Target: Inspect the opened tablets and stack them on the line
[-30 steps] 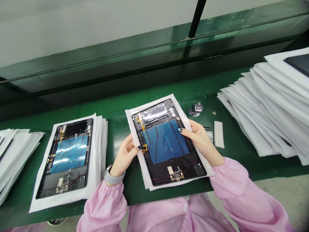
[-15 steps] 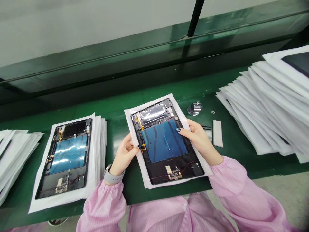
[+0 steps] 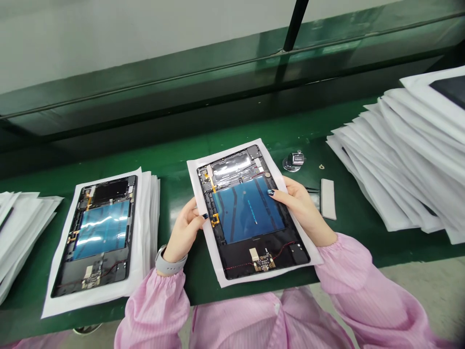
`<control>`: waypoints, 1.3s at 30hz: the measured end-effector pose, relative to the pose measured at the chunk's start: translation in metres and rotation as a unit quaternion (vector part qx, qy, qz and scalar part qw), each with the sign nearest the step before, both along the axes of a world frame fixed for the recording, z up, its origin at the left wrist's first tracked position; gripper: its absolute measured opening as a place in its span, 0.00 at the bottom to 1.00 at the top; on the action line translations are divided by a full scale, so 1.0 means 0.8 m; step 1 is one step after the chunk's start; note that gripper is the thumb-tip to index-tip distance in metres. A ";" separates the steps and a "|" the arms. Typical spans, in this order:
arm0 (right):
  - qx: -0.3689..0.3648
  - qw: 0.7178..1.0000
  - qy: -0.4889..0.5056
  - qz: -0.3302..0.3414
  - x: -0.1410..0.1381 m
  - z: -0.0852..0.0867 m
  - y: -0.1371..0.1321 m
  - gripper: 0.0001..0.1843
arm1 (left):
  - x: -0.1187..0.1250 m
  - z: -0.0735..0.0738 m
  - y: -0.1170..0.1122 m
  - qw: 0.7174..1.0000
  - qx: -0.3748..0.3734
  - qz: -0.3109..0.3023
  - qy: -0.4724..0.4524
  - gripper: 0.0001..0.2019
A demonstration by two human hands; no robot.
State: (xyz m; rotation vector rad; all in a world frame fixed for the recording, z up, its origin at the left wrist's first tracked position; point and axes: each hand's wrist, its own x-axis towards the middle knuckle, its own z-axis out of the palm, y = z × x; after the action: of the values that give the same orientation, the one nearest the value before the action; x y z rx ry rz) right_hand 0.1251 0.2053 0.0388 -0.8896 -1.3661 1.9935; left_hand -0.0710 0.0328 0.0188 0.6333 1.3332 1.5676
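Between my hands is an opened tablet (image 3: pixel 250 213) with a blue-filmed battery, orange flex cables and a small circuit board showing. It rests on a white foam sleeve (image 3: pixel 215 259), slightly tilted. My left hand (image 3: pixel 187 225) pinches the sleeve's left edge, thumb on top and fingers underneath. My right hand (image 3: pixel 300 206) grips the right side, its thumb lying over the tablet's edge by the battery and its fingers hidden below. To the left, a second opened tablet (image 3: pixel 98 232) lies on a stack of white sleeves (image 3: pixel 148 218).
A metal tally counter (image 3: pixel 294 161), a small ring-like piece (image 3: pixel 321 166), dark tweezers (image 3: pixel 312 190) and a pale block (image 3: pixel 328 199) lie right of my right hand. A tall stack of sleeves (image 3: pixel 395 160) stands at the right, another pile (image 3: pixel 27 228) at far left. The green table (image 3: pixel 174 160) ends close to my body.
My left thumb has slid back off the tablet's left edge onto the sleeve's border. The right hand keeps its hold, and the tablet has barely shifted.
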 end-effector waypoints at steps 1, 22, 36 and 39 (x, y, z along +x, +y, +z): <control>-0.001 1.000 0.000 -0.002 0.000 0.000 0.000 0.15 | 0.000 0.001 0.000 1.000 -0.005 0.003 -0.007 0.22; -0.019 1.000 0.004 0.013 0.002 -0.002 -0.003 0.18 | -0.001 0.000 0.002 0.999 0.015 -0.018 0.022 0.24; -0.016 1.000 -0.002 0.009 0.002 0.003 -0.005 0.16 | 0.000 0.002 0.002 1.000 0.013 -0.009 0.020 0.23; -0.018 1.000 0.000 0.006 0.001 0.002 -0.004 0.16 | 0.000 0.001 0.002 1.000 0.019 -0.016 0.018 0.23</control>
State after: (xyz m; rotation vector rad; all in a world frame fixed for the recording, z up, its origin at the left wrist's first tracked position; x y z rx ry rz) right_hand 0.1263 0.2021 0.0405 -0.8991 -1.3419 2.0326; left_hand -0.0712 0.0346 0.0199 0.7057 1.3163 1.5647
